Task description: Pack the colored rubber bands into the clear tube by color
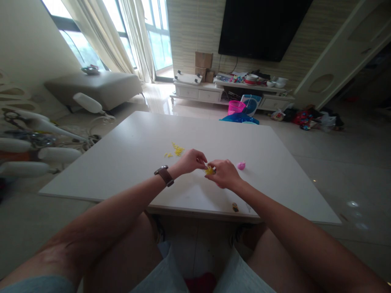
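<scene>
Over the middle of the white table [140,134], my right hand [225,173] is closed around a small see-through container or bag with yellow bits inside [209,171]. My left hand [193,160], with a brown-strapped watch on its wrist, has its fingertips pinched together at the top of it. Whether the left fingers hold a piece is too small to tell. Behind my left hand lies a loose pile of small yellow pieces [179,151]. A round pink object [241,165] sits just right of my right hand. Near the front edge is a small minion-like figure [235,207].
A thin pale item [248,208] lies beside the figure, partly behind my forearm. Past the far edge are a blue plastic item [240,118] and a pink basket [236,107]. White lamp arms [61,154] stand at the table's left. My knees are under the front edge.
</scene>
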`<state>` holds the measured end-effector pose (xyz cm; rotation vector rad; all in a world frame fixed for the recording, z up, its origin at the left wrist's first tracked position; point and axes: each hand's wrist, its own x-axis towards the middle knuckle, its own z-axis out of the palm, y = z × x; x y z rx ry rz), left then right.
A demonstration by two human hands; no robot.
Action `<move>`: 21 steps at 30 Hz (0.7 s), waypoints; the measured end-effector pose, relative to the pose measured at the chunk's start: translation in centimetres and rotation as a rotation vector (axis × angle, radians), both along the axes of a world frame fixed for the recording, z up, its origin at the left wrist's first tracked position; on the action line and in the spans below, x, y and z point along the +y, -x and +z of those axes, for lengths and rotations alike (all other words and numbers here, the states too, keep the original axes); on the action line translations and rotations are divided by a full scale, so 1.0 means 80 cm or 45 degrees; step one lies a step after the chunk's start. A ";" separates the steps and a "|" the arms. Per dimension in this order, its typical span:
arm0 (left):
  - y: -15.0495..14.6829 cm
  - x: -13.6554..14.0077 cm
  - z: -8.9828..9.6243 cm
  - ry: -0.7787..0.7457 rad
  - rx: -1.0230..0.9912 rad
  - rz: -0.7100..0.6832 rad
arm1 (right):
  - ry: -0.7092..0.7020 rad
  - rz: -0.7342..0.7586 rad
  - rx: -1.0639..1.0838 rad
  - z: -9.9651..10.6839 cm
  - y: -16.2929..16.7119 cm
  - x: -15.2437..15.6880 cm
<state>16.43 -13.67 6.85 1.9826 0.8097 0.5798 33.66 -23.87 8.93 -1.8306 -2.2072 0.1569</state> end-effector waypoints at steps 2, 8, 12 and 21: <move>0.000 0.000 0.000 0.033 -0.011 -0.056 | 0.003 -0.002 -0.011 0.000 0.000 0.000; 0.002 -0.008 0.017 0.001 0.056 -0.202 | 0.011 -0.027 -0.020 0.002 -0.002 0.000; 0.006 -0.017 0.032 0.071 0.138 -0.234 | 0.004 -0.052 0.001 0.004 -0.003 0.000; 0.004 -0.028 0.025 0.308 0.123 -0.452 | -0.091 -0.020 -0.021 0.006 -0.002 -0.002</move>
